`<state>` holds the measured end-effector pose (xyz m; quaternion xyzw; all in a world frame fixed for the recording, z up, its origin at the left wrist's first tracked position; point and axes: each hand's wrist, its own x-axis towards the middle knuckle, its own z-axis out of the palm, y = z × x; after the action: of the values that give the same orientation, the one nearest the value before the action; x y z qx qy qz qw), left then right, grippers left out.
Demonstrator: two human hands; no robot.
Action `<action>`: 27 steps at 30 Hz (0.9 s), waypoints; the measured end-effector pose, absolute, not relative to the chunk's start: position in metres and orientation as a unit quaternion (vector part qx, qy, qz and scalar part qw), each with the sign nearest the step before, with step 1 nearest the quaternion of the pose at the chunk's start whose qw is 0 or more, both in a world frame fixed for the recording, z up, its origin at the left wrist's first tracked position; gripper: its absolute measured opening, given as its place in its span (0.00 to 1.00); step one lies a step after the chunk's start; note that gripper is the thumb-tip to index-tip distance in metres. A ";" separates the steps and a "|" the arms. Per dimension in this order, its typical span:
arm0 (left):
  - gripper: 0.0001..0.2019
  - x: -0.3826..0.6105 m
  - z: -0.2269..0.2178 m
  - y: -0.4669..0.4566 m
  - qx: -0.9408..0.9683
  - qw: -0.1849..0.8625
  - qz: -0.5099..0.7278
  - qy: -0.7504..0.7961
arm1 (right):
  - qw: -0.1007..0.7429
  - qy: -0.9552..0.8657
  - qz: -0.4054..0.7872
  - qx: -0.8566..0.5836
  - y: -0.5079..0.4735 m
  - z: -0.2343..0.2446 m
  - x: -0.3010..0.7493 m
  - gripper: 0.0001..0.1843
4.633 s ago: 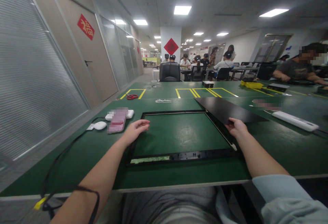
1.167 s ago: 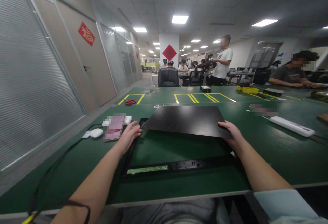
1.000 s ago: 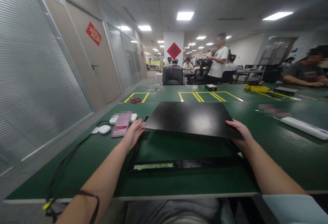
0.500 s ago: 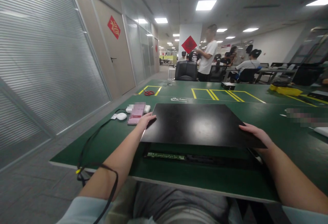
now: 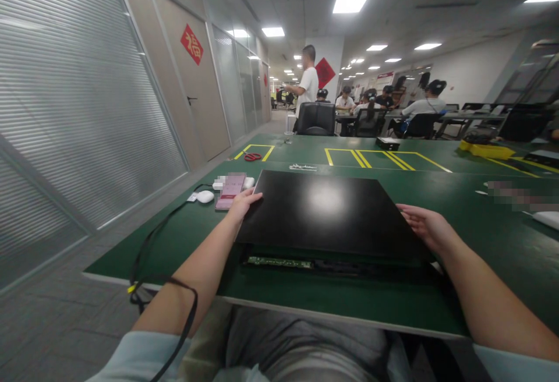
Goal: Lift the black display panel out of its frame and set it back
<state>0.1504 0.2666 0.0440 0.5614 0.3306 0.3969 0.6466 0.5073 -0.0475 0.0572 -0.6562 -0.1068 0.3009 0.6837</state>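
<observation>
Left hand [image 5: 239,207]: fingers clasping black panel [image 5: 323,219] by left edge
Right hand [image 5: 430,230]: fingers half-curled at panel's right edge, grip unclear

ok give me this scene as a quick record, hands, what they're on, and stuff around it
left hand: left hand gripping the left edge of the black panel, thumb on top
right hand: right hand at the panel's right edge; whether it grips is unclear
near side: green circuit strip showing in front of the panel
surface: green table
left side: phone beside the left hand
far side: red-handled scissors, beyond the panel
</observation>
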 end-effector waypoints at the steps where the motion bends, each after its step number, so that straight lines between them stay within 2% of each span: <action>1: 0.18 0.151 0.044 0.267 0.564 0.646 0.392 0.333 | 0.682 -0.108 0.272 -0.670 -0.047 0.057 0.508 0.11; 7: 0.17 0.149 0.044 0.275 0.575 0.604 0.392 0.387 | 0.648 -0.143 0.177 -0.727 -0.046 0.051 0.512 0.12; 15: 0.12 0.153 0.040 0.271 0.593 0.541 0.437 0.406 | 0.615 -0.169 0.145 -0.757 -0.047 0.049 0.510 0.13; 21: 0.12 0.157 0.041 0.254 0.618 0.563 0.407 0.368 | 0.630 -0.169 0.133 -0.746 -0.047 0.044 0.515 0.09; 27: 0.07 0.158 0.048 0.250 0.599 0.526 0.416 0.438 | 0.593 -0.190 0.123 -0.773 -0.048 0.037 0.523 0.09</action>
<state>0.1584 0.2496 0.0480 0.5994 0.4376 0.4156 0.5258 0.5227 -0.0476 0.0367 -0.7729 -0.1898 0.1233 0.5927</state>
